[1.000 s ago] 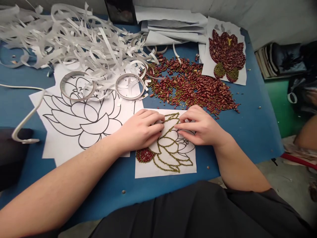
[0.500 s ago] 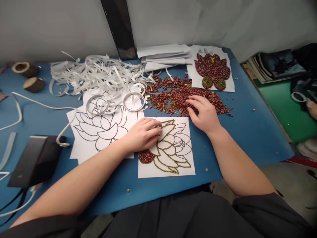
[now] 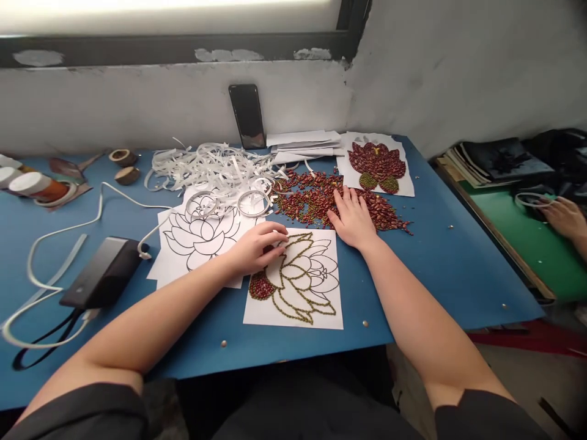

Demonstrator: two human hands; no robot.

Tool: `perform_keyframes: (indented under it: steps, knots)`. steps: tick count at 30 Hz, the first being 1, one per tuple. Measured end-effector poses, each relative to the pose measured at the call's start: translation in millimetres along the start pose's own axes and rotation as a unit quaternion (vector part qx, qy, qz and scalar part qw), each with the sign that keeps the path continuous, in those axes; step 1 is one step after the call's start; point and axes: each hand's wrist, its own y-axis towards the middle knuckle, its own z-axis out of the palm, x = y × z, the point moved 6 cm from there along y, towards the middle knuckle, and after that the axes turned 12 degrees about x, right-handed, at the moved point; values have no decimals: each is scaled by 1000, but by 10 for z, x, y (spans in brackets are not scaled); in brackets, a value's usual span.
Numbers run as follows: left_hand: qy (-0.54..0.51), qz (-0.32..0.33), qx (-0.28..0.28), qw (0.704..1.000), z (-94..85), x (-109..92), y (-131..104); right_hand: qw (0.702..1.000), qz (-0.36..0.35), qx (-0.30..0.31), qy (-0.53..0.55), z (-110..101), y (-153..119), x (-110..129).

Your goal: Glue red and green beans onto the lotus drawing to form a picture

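My left hand [image 3: 260, 247] rests at the upper left of a white sheet [image 3: 328, 311] with a flower outline partly lined with green beans and a red-filled circle. Its fingers are curled with thumb and fingertips near each other; whether a bean is between them is too small to tell. Spread over the edge of a pile of red and green beans [image 3: 302, 206] lies my right hand [image 3: 352, 219], its fingers apart. Behind the pile is a sheet with a flower filled with red beans [image 3: 376, 164].
Shredded paper strips [image 3: 211, 165], tape rings and printed flower sheets [image 3: 183, 244] lie left. A black adapter [image 3: 103, 272] with cables sits nearer. A phone [image 3: 247, 116] leans on the wall. At right, another person's hand [image 3: 566, 217] holds a ring over a green table.
The view has tilted up, showing the window frame and jars. My right hand has flattened and spread its fingers on the beans. My left hand stays on the sheet.
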Motion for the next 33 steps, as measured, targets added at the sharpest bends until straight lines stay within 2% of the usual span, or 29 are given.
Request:
perform_keyframes:
  steps: [3, 7, 11, 14, 17, 20, 23, 24, 27, 30, 33]
  knots:
    - [-17, -48, -35, 998, -52, 37, -22, 995, -32, -37, 90, -94, -11, 2]
    - [-23, -112, -94, 989, -129, 85, -62, 964, -40, -174, 196, -364, -130, -96]
    - [-28, -147, -134, 980, -166, 112, -96, 917, 6, -287, 278, -604, -216, -455]
    - [-22, -152, -142, 978, -158, 116, -104, 891, 60, -333, 304, -725, -290, -862]
    - [-13, -155, -136, 978, -139, 121, -102, 918, 122, -306, 222, -763, -410, -1178]
    - [-5, -145, -132, 981, -137, 117, -100, 958, 173, -208, 99, -624, -516, -1290]
    - [-1, -140, -123, 983, -138, 116, -98, 971, 164, -154, 82, -410, -575, -1226]
    - [0, -139, -119, 983, -137, 113, -95, 977, 167, -114, 62, -323, -563, -1191]
    - [5, -127, -114, 985, -135, 81, -82, 984, 168, -54, 29, -185, -526, -1111]
    - [16, -101, -96, 990, -103, 21, -56, 987, 153, -50, 13, -179, -487, -1056]
    - [40, -69, -51, 996, -32, -36, -24, 991, 123, -45, -4, -174, -435, -958]
